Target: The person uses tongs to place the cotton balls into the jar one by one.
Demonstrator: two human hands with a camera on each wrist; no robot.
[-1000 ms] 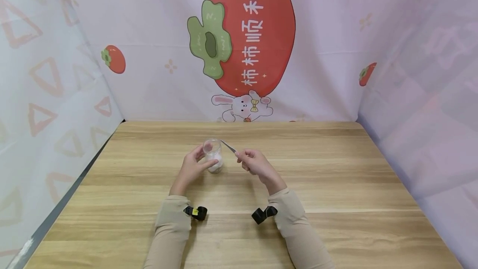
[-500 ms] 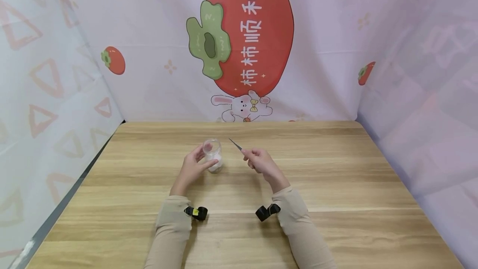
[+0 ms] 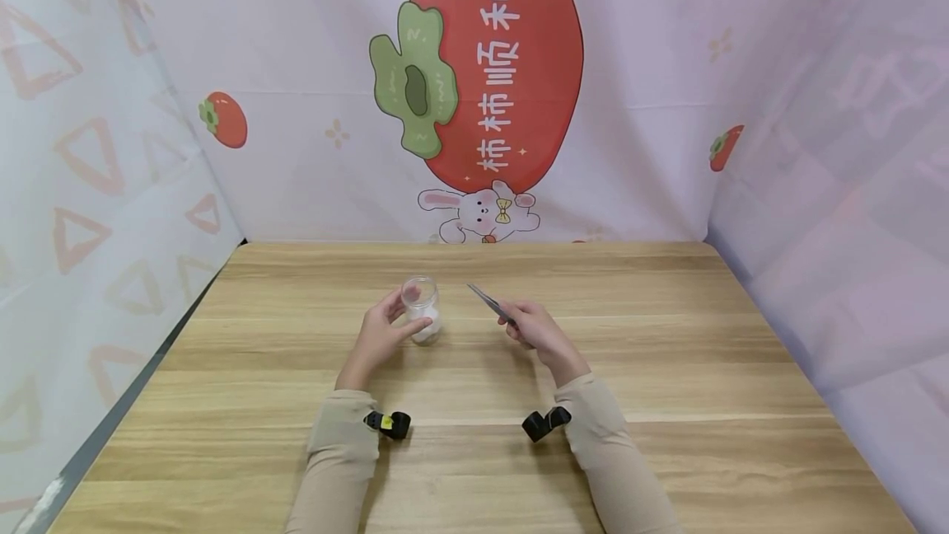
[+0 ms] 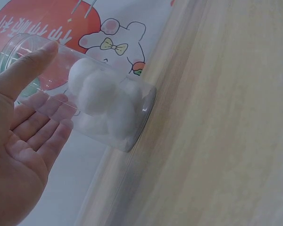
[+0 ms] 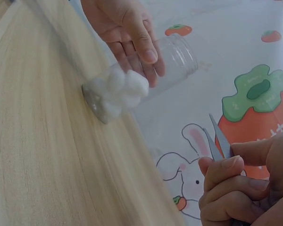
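Note:
A clear jar (image 3: 420,293) stands upright on the table, its mouth uncovered. White cotton balls (image 4: 101,96) fill its lower part. My left hand (image 3: 380,336) holds the jar from the left, thumb on the near side and fingers behind. To the right of the jar, my right hand (image 3: 539,334) pinches metal tweezers (image 3: 486,301) between thumb and fingers. In the right wrist view the two tips of the tweezers (image 5: 216,134) stand apart with nothing between them. The tweezers are clear of the jar and point up to the left.
The wooden table (image 3: 474,468) reaches back to a printed cloth (image 3: 638,155) with a big persimmon and a rabbit. More cloth hangs along the left and right sides. A small black wrist camera (image 3: 389,423) is strapped on each sleeve.
My right hand has moved to the right and slightly nearer, taking the tweezers away from the jar's mouth. Their tips now look spread apart. The left hand and the jar have stayed put.

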